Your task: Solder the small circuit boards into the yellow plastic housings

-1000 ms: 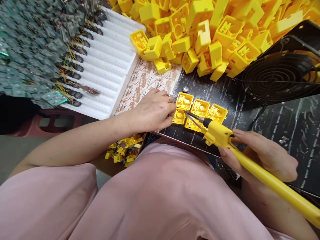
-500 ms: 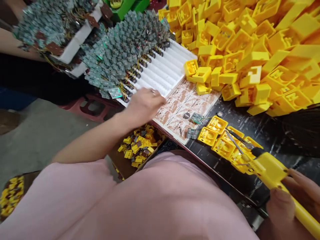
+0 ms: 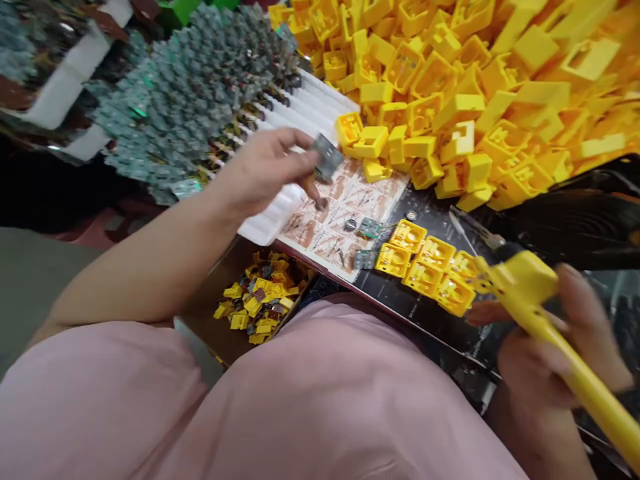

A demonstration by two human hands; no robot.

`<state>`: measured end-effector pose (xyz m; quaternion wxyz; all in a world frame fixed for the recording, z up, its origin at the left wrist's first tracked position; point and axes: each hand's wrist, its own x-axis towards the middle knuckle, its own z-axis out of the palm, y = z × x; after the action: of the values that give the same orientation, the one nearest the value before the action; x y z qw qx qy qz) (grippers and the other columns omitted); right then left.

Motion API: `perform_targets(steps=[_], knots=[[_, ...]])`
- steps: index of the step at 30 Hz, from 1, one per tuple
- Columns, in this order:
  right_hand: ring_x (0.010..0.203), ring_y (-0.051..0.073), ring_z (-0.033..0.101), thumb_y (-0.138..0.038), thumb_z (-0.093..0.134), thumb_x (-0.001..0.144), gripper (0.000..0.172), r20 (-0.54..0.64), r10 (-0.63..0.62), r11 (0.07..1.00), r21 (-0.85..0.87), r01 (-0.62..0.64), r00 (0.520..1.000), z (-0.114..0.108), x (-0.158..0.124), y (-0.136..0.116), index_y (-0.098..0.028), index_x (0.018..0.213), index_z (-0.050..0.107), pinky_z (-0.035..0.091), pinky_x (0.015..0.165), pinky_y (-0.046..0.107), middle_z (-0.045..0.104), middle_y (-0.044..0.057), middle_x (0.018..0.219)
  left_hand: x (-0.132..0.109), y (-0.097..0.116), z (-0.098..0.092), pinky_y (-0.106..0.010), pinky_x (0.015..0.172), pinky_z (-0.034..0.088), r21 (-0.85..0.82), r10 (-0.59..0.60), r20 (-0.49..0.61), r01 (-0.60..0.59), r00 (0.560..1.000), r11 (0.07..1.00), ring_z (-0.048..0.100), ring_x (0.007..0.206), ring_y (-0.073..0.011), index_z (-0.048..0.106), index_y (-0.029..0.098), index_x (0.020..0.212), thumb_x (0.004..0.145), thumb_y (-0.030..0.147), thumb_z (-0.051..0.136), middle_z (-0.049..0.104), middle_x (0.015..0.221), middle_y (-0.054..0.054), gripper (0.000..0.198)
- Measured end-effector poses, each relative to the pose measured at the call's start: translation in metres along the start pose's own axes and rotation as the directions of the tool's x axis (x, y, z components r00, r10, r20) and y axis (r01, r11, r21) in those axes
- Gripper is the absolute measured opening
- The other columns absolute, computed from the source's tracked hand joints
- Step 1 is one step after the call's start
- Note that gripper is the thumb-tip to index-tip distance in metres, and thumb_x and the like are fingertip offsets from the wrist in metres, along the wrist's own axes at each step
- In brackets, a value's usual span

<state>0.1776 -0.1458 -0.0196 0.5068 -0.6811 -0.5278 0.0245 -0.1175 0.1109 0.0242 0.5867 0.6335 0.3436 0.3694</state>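
My left hand [image 3: 265, 167] pinches a small grey-green circuit board [image 3: 328, 159] between thumb and finger, over the right edge of the white ridged foam tray [image 3: 320, 100]. A small dark round part [image 3: 321, 204] shows at its lower fingertips. My right hand [image 3: 540, 360] is wrapped round a yellow soldering gun [image 3: 523, 283], its metal tip pointing up and left. Below that tip, open yellow plastic housings [image 3: 423, 277] sit in two rows on the black mat [image 3: 385, 297]. Two boards, one of them a grey board [image 3: 365, 259], lie at the left end of the rows.
A large heap of yellow housings [image 3: 440, 87] covers the back right. Rows of wired circuit boards [image 3: 190, 100] fill the tray's left side. Below the bench edge stands a box [image 3: 200, 327] of yellow parts. A loose round disc [image 3: 351, 225] lies on the patterned sheet [image 3: 330, 253].
My left hand has come off the foam tray and now holds a circuit board. The soldering gun has moved slightly up from the housings, and the whole view has shifted.
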Motion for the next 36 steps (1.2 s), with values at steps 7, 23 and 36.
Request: perform_targets(steps=[7, 23, 36], knots=[[0.101, 0.022, 0.081, -0.025, 0.081, 0.094, 0.020, 0.221, -0.405, 0.910, 0.009, 0.414, 0.887, 0.004, 0.018, -0.011, -0.031, 0.112, 0.074, 0.068, 0.091, 0.031, 0.081, 0.000, 0.116, 0.001, -0.022, 0.119, -0.029, 0.055, 0.052, 0.020, -0.331, 0.570, 0.390, 0.752, 0.921, 0.062, 0.047, -0.0134, 0.063, 0.020, 0.127, 0.089, 0.044, 0.081, 0.069, 0.070, 0.002, 0.048], [0.093, 0.017, 0.078, -0.006, 0.075, 0.093, 0.032, 0.096, -0.514, 0.802, -0.300, 0.517, 0.853, -0.002, 0.003, 0.005, -0.025, 0.118, 0.070, 0.063, 0.087, 0.028, 0.079, -0.001, 0.100, -0.031, -0.023, 0.164, -0.035, 0.102, 0.057, -0.004, -0.131, 0.330, 0.140, 0.935, 0.990, 0.073, 0.111, -0.0209, 0.083, 0.022, 0.117, 0.093, 0.059, 0.077, 0.081, 0.118, -0.009, 0.044], [0.068, 0.015, 0.074, -0.037, 0.071, 0.102, 0.017, 0.092, -0.422, 0.891, -0.142, 0.432, 0.902, -0.017, 0.004, 0.008, -0.025, 0.115, 0.071, 0.061, 0.067, 0.025, 0.076, -0.002, 0.080, -0.002, -0.006, 0.143, -0.030, 0.056, 0.050, 0.242, -0.176, 0.471, 0.065, 0.864, 0.968, 0.059, 0.050, -0.0133, 0.083, 0.022, 0.105, 0.097, 0.050, 0.068, 0.069, 0.062, 0.001, 0.033]])
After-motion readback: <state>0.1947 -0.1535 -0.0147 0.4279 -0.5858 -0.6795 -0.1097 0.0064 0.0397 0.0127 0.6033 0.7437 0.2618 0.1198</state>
